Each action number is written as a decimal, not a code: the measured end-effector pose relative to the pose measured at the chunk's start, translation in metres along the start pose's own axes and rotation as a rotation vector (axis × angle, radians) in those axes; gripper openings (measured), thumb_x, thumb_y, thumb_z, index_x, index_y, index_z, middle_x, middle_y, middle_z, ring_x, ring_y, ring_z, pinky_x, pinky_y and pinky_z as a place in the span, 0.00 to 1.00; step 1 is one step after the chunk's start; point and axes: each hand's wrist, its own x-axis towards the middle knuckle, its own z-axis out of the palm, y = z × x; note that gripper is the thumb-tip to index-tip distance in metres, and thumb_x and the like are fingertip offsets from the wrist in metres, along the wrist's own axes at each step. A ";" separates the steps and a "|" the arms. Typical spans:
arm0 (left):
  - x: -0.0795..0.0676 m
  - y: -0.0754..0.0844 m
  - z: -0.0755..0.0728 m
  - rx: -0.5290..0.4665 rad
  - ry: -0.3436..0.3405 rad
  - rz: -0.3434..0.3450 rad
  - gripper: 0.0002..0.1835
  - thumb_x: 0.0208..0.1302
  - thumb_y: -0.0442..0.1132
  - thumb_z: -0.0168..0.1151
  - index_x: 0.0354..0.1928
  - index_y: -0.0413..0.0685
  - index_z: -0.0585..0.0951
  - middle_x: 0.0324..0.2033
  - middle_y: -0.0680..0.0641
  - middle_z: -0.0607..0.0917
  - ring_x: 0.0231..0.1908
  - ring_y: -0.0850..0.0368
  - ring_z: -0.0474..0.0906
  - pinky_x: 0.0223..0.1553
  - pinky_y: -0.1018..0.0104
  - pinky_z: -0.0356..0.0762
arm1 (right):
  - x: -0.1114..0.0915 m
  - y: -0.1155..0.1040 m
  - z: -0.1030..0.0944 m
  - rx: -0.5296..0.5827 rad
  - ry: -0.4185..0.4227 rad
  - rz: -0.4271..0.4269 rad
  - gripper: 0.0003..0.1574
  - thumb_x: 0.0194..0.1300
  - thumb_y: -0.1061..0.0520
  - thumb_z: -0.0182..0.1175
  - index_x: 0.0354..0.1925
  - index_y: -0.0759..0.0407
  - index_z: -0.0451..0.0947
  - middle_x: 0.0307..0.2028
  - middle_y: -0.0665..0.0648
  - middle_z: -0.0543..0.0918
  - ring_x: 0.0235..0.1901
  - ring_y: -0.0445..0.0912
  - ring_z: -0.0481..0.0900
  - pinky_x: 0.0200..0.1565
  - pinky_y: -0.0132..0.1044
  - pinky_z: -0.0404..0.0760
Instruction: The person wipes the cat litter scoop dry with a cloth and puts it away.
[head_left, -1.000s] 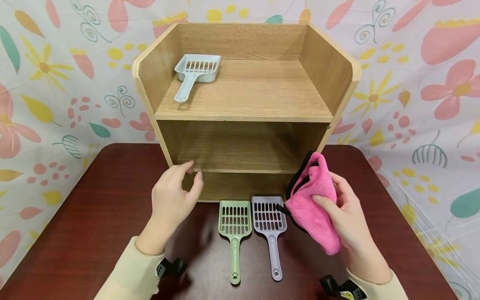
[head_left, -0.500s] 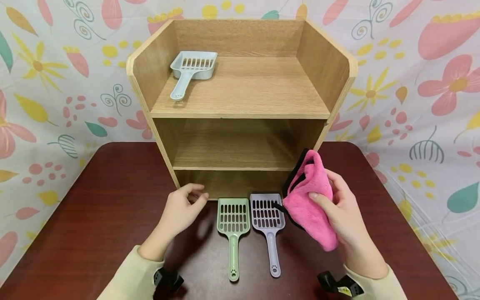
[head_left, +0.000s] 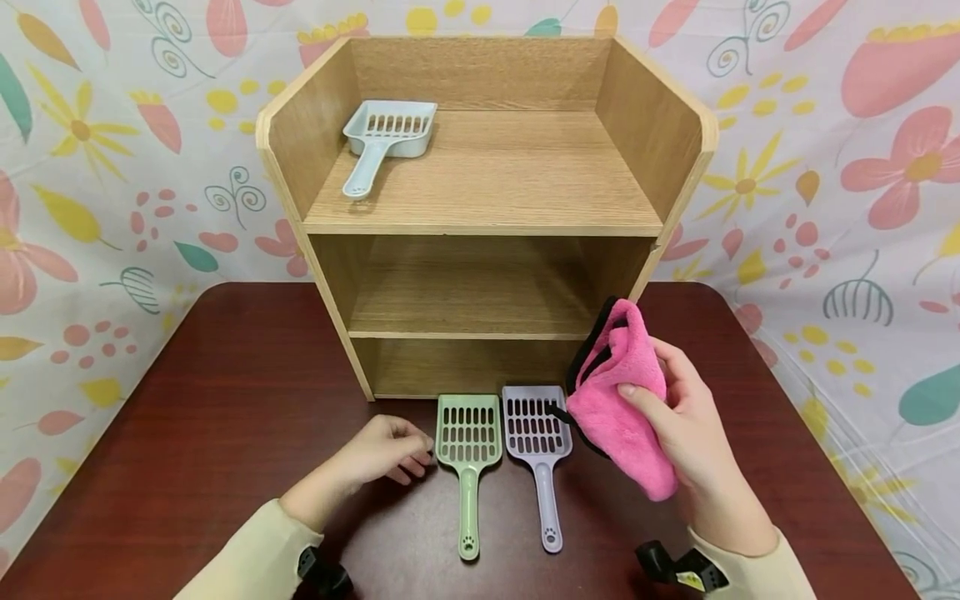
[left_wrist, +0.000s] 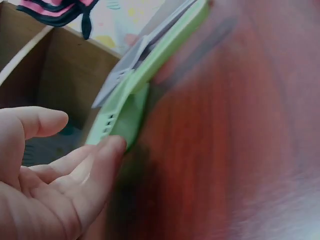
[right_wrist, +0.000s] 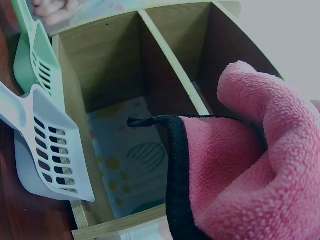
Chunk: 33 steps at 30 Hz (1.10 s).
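Observation:
In the head view my right hand point(head_left: 701, 437) grips a folded pink cloth point(head_left: 622, 400) with black edging, thumb in front. The cloth hangs above the table, right of a lilac litter scoop point(head_left: 536, 425). My left hand point(head_left: 382, 457), fingers loosely bent, is low beside the left edge of a green litter scoop point(head_left: 468, 429). In the left wrist view its fingertips come close to the scoop's edge point(left_wrist: 117, 112); I cannot tell whether they touch. Both scoops lie on the table, handles towards me. A pale blue litter scoop point(head_left: 390, 133) sits on the shelf unit's top left.
A wooden shelf unit point(head_left: 487, 229) with a top tray and two lower compartments stands at the back of the dark red table point(head_left: 247, 375). The scoops' heads lie close to its front. A patterned cloth backdrop point(head_left: 810, 208) hangs behind.
My left hand has come down from in front of the lower shelves to the table, beside the green scoop. The right hand with the pink cloth has hardly moved.

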 end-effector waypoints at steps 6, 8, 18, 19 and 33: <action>-0.003 -0.012 0.010 -0.165 -0.188 -0.138 0.19 0.62 0.40 0.56 0.44 0.26 0.77 0.33 0.37 0.86 0.28 0.55 0.83 0.30 0.60 0.83 | 0.000 0.000 -0.001 0.006 -0.005 0.000 0.30 0.60 0.74 0.56 0.59 0.58 0.68 0.43 0.50 0.80 0.32 0.38 0.82 0.31 0.29 0.81; -0.004 -0.015 0.015 -0.227 -0.236 -0.167 0.20 0.62 0.41 0.55 0.45 0.27 0.77 0.33 0.38 0.86 0.30 0.53 0.84 0.33 0.57 0.83 | 0.000 0.000 -0.001 -0.004 -0.004 0.000 0.30 0.60 0.74 0.56 0.59 0.58 0.68 0.43 0.50 0.80 0.32 0.38 0.82 0.31 0.28 0.81; -0.007 -0.019 0.033 -0.427 -0.311 -0.205 0.14 0.64 0.41 0.53 0.44 0.38 0.74 0.38 0.40 0.82 0.40 0.46 0.83 0.42 0.53 0.82 | 0.001 -0.001 -0.002 -0.002 -0.012 0.007 0.30 0.60 0.73 0.56 0.59 0.57 0.68 0.44 0.50 0.79 0.32 0.39 0.82 0.32 0.29 0.81; -0.007 -0.019 0.034 -0.435 -0.304 -0.206 0.14 0.64 0.41 0.52 0.45 0.37 0.73 0.39 0.39 0.82 0.41 0.46 0.83 0.43 0.53 0.82 | 0.001 -0.001 -0.001 -0.003 -0.011 0.007 0.30 0.60 0.73 0.56 0.59 0.57 0.68 0.44 0.50 0.80 0.32 0.39 0.82 0.32 0.29 0.81; -0.009 -0.017 0.029 -0.425 -0.253 -0.192 0.15 0.62 0.42 0.55 0.46 0.42 0.68 0.37 0.47 0.78 0.34 0.52 0.81 0.38 0.55 0.82 | 0.001 0.001 -0.001 -0.020 -0.011 0.004 0.30 0.60 0.73 0.56 0.59 0.58 0.68 0.43 0.49 0.80 0.33 0.38 0.82 0.32 0.28 0.80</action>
